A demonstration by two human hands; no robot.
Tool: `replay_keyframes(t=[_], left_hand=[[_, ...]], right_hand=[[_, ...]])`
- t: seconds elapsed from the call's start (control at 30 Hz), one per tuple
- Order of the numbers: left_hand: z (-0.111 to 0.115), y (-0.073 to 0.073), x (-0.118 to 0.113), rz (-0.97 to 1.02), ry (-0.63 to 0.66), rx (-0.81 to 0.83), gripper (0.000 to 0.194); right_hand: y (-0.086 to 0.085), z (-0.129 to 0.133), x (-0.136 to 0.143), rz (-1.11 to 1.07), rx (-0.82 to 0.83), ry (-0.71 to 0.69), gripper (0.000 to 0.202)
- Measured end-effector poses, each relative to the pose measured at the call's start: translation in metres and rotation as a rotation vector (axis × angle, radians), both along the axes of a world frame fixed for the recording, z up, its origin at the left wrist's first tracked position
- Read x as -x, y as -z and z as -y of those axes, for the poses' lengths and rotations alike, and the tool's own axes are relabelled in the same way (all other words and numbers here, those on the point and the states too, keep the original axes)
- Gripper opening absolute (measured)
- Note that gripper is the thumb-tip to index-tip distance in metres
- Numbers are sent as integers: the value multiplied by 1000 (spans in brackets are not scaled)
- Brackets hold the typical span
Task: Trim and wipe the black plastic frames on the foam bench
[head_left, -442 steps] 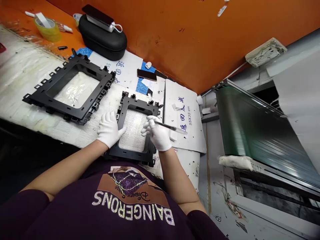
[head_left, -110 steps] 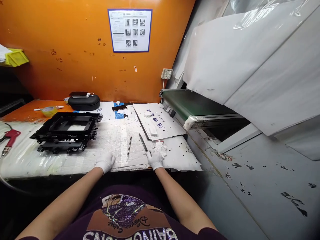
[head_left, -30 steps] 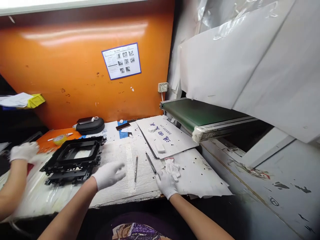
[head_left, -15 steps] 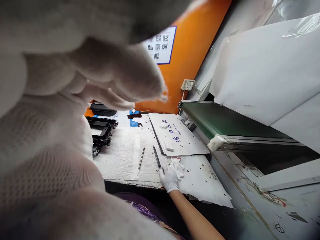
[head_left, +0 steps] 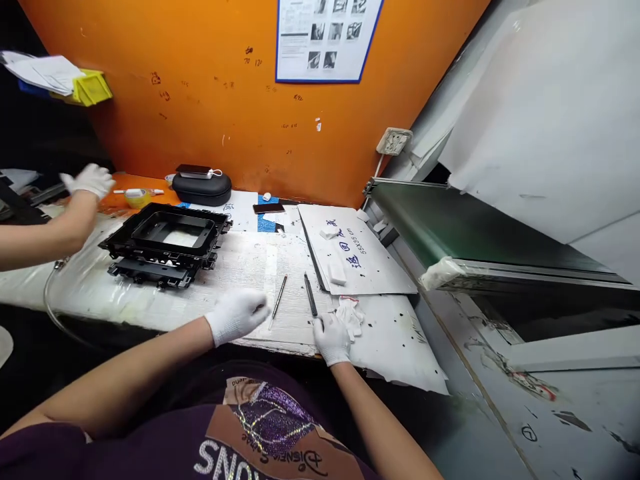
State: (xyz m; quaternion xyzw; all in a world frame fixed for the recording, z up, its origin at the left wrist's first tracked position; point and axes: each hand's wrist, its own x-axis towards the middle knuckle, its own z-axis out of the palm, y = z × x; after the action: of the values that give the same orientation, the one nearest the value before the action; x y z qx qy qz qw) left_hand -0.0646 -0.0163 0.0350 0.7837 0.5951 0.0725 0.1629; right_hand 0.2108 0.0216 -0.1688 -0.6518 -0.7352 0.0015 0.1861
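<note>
My left hand [head_left: 237, 315], in a white knit glove, is over the front of the white work surface [head_left: 245, 267] with its fingers curled in and nothing visible in them. To its right lies a thin metallic pen-like tool [head_left: 279, 301]. My right hand [head_left: 333, 340], gloved too, rests at the front edge with its fingers bent under. Its thumb side is close to the lower end of a black pen-like tool [head_left: 311, 295]; I cannot tell whether they touch. A loose white glove [head_left: 351, 317] lies beside it. Farther left sits a black plastic frame [head_left: 167, 240] with a rectangular opening.
Another person's gloved hand [head_left: 90, 181] reaches in at the left. A black case [head_left: 201, 189] and a dark phone-like slab [head_left: 269, 208] lie at the back. A white board [head_left: 370, 267] holds small white blocks [head_left: 337, 272]. A green conveyor belt [head_left: 465, 230] borders the right.
A white-gloved hand that filled the left and top of the view close to the camera is gone from there. My left hand is now low over the table. My right hand has stayed put.
</note>
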Motion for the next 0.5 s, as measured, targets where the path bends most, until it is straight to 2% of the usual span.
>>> replay_keyframes(t=[0.03,0.1,0.17,0.27,0.5], left_hand=[[-6,33,9,-120,-115,109,30],[-10,88,32,-194,-230,166,30],[-7,121,52,-226,-302,177,33],[0,143,69,-227,-303,135,37],[0,158,73,-185,-295,126,36]], right_hand=[[1,0,0,0,16,14,19],[3,-1,0,-8,44,37,20],[7,-1,0,-19,39,38,20],[11,-1,-1,-21,4,34,20],[19,-1,-5,-67,-48,-4,21]])
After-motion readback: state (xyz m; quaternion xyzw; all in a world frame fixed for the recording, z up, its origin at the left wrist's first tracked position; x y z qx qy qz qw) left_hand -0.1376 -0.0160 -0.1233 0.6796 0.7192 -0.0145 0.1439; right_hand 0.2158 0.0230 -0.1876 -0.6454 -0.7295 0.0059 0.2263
